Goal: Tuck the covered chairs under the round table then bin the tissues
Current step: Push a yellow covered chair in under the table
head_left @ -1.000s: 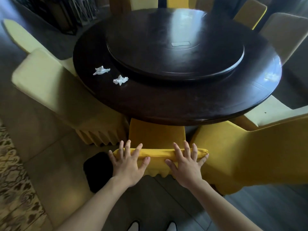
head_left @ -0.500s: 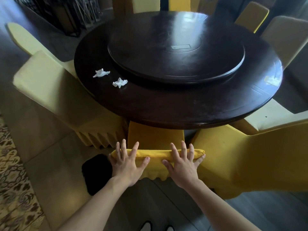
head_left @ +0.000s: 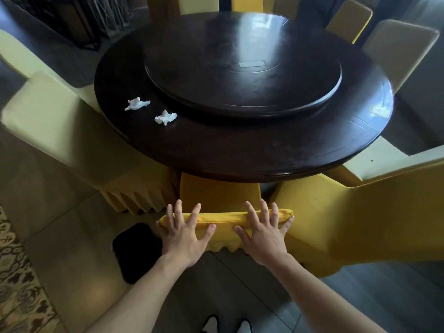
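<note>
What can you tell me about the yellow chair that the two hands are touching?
The yellow chair wears a bright yellow cloth cover with a pleated skirt at the bottom. It stands upright, facing the round table, its seat partly under the dark tabletop edge. The padded top of its back looks like a soft roll. The left hand and right hand both lie flat on that top with fingers spread. A paler chair stands on its left and another yellow chair on its right.

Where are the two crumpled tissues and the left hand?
Left tissue [head_left: 137, 103], head view, its crumpled middle.
Right tissue [head_left: 165, 117], head view, its crumpled middle.
Left hand [head_left: 183, 236], head view, back of the hand.
</note>
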